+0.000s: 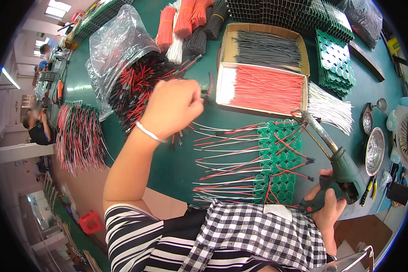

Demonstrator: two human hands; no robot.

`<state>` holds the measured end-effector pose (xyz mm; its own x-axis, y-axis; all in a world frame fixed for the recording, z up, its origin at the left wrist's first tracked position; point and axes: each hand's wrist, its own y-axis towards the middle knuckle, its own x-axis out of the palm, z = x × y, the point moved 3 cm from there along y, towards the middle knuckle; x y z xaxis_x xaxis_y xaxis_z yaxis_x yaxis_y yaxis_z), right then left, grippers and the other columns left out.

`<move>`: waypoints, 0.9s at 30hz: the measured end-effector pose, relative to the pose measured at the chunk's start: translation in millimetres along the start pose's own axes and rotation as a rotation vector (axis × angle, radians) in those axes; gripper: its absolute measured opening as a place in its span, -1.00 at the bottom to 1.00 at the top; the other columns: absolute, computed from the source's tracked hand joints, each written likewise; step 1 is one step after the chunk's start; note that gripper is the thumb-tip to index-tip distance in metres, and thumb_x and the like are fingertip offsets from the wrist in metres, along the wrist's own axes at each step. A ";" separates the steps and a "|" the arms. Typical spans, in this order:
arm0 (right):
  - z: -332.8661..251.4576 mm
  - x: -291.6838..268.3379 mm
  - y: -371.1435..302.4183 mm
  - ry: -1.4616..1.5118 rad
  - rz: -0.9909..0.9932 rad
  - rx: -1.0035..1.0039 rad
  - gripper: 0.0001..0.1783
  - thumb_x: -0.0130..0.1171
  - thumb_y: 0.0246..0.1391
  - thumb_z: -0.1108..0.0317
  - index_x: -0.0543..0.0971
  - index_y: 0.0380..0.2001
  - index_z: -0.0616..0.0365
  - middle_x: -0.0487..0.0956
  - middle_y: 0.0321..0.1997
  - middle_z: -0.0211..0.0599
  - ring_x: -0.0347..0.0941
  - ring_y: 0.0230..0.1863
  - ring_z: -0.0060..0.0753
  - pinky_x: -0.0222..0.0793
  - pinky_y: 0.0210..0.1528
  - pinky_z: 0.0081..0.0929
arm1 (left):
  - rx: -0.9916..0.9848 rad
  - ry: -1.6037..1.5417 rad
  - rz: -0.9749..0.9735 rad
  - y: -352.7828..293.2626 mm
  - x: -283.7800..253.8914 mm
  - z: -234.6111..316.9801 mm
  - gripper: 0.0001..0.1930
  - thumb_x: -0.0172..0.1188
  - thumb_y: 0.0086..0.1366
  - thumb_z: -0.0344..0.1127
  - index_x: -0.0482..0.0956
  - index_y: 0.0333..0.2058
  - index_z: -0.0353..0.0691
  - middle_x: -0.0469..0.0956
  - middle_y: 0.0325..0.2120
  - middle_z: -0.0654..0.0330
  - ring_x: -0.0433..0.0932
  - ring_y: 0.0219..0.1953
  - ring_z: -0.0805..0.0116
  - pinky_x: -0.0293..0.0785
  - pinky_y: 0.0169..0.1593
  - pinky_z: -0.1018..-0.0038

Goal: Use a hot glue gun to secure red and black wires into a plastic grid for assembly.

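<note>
My left hand (174,106) is closed in a pinch above a heap of red-and-black wire leads (133,88). A short red-and-black wire lead (208,88) sticks out at its fingertips. At the right, my right hand (328,211) is wrapped round the handle of a dark green soldering gun (349,172). The gun's metal tip is above the upper right corner of a panel of round green circuit boards (279,158). White and red wires (226,165) run leftward from the panel. Several red-and-black leads with black connectors (308,177) lie across its right side.
A clear plastic bag (118,45) covers part of the heap. Boxes of red wires (269,88) and black wires (267,47) stand beyond the panel, with white wires (328,106) alongside. A metal dish (375,152), pliers (369,190) and a fan (401,131) are at the right.
</note>
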<state>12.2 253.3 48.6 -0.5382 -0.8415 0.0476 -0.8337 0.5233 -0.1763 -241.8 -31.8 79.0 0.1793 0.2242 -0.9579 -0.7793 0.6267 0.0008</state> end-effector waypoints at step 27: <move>-3.1 -27.2 -7.4 -0.361 -0.403 -0.131 -0.65 0.05 0.00 0.54 0.52 -0.08 0.33 0.57 -0.57 -0.37 0.55 -0.57 -0.44 0.48 -0.40 -0.44 | 0.359 -0.236 0.219 -4.3 54.8 103.4 -0.76 0.36 -0.12 -0.56 0.59 -0.41 -0.19 0.46 -0.51 0.22 0.46 -0.44 0.20 0.40 -0.36 0.33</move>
<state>32.6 272.7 51.6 -0.1158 -0.9591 -0.2582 -0.9857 0.1430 -0.0890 -166.5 55.0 56.2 0.1981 0.5169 -0.8328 -0.5648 0.7546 0.3340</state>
